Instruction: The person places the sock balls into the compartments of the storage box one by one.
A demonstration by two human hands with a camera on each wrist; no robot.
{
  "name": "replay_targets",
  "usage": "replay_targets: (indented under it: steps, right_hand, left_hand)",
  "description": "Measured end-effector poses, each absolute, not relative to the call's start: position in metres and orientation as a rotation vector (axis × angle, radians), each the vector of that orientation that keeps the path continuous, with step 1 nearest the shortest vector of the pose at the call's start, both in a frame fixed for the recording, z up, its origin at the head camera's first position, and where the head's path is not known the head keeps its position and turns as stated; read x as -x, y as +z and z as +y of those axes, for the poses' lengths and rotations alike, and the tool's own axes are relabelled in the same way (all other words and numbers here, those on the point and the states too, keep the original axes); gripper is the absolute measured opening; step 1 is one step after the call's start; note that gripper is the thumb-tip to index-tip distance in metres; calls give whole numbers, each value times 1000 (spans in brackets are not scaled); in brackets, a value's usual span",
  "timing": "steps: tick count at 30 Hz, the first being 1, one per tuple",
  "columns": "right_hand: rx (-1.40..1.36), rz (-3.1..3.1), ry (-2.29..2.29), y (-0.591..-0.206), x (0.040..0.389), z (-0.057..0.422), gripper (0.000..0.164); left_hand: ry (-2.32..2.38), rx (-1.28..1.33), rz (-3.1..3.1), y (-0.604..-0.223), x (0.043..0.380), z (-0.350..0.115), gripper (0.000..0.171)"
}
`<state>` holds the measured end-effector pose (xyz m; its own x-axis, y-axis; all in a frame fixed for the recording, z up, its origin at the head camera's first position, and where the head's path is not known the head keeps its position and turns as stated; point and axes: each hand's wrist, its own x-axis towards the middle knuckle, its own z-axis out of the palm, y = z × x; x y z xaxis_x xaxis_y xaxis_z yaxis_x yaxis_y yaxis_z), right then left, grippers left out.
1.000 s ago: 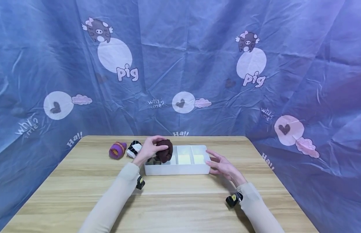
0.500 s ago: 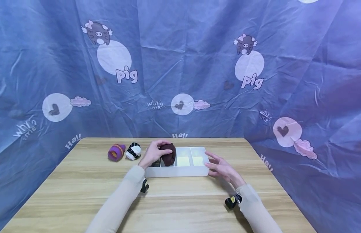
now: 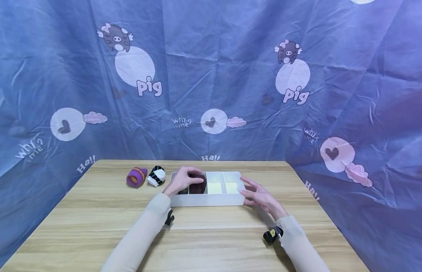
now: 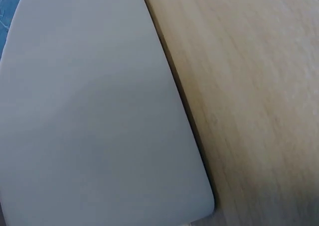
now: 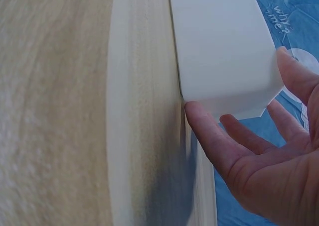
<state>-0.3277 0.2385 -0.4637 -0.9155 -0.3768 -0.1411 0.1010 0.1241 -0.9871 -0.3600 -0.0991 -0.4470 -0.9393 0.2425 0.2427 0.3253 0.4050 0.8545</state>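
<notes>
I face a creased blue cloth, printed with pigs and hearts, behind my pale wooden table.

A long white four-compartment box is touched at its right end by the right hand; in its second compartment from the left, a dark brown, seemingly cloth bundle, partly hidden, is gripped by the left hand.

White box — dark brown bundle — blue, pig-printed backdrop.
</notes>
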Motion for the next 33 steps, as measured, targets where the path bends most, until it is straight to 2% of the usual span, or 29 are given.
replay_targets:
  steps: [11, 27, 33]
  right_hand:
    - [256, 2055, -1851, -464, 327, 237, 74]
    - [251, 2059, -1857, -464, 328, 240, 75]
    - [246, 2052, -1851, -464, 329, 240, 77]
  left_hand:
    - [-1708, 521, -2533, -448, 358, -104, 45]
    - [-1758, 518, -2416, -446, 347, -137, 42]
    - [-1777, 509, -2338, -443, 341, -155, 34]
